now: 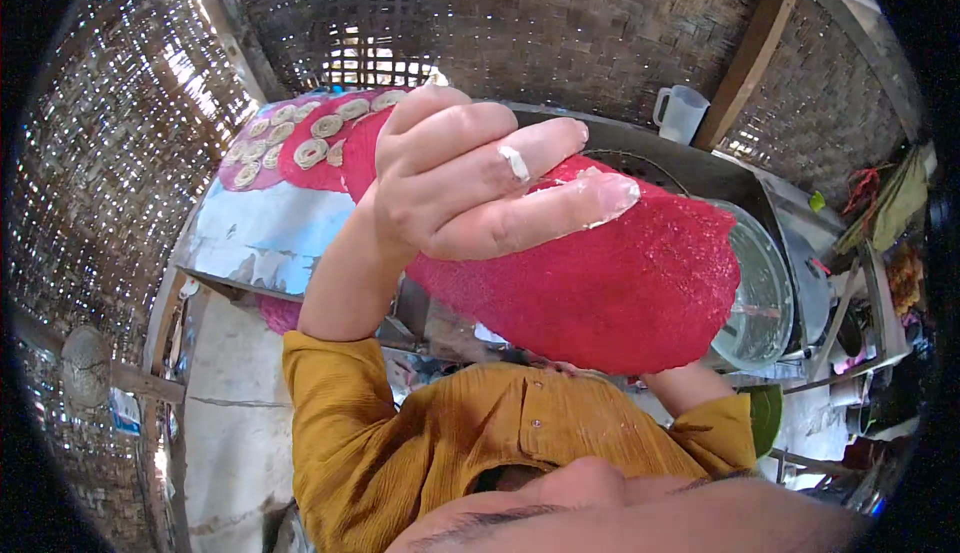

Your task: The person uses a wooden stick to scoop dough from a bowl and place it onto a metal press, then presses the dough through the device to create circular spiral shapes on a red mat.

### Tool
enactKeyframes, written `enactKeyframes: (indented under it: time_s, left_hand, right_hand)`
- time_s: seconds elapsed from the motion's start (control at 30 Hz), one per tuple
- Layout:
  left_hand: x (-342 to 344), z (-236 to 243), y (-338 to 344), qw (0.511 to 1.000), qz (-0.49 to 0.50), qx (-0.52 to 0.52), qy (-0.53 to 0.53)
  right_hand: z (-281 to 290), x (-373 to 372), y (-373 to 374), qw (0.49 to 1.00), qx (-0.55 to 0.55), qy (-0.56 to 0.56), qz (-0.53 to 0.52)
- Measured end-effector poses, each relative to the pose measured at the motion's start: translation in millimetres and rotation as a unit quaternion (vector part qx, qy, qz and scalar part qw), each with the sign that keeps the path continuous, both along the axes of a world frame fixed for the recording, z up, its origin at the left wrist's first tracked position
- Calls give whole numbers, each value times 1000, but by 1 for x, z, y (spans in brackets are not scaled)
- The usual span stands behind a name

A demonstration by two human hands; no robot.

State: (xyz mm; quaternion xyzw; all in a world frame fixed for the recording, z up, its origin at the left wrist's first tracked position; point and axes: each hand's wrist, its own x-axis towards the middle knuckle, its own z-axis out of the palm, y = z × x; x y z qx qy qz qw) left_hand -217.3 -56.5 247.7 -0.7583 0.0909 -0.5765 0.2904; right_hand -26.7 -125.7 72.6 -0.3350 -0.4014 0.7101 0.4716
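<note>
My left hand (470, 178) is raised close to the camera, fingers smeared with pale dough, resting on top of a large round red mesh mat (610, 283) that it holds up. My right hand is hidden beneath that mat; only the right forearm (685, 385) in a mustard-yellow sleeve shows below it. Behind the left hand, more pink-red mats (300, 148) lie on a table and carry several small pale coiled dough rounds (310, 151).
A painted blue-white tabletop (265, 233) is on the left. A clear round glass lid or bowl (765, 303) sits at right by a dark metal pan (660, 158). A white jug (682, 113) stands by a wooden post. Woven bamboo walls surround everything.
</note>
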Motion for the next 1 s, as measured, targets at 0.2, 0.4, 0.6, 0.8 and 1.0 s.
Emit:
enactKeyframes:
  time_s: [0.2, 0.4, 0.6, 0.8, 1.0]
  left_hand:
    - [17, -4, 14, 998, -68, -6, 11]
    - [13, -18, 47, 983, -129, -107, -74]
    - [25, -77, 42, 947, -23, -321, 6]
    - [64, -189, 55, 896, 54, -396, 192]
    - [87, -241, 64, 856, 91, -473, 187]
  right_hand:
    - [-25, -2, -11, 997, 18, -77, 3]
    - [13, 97, -8, 894, 176, -273, -307]
    - [15, 217, -3, 829, 148, -214, -495]
    - [-50, 257, -16, 780, 91, -254, -564]
    - [-86, 272, -22, 664, 54, -437, -604]
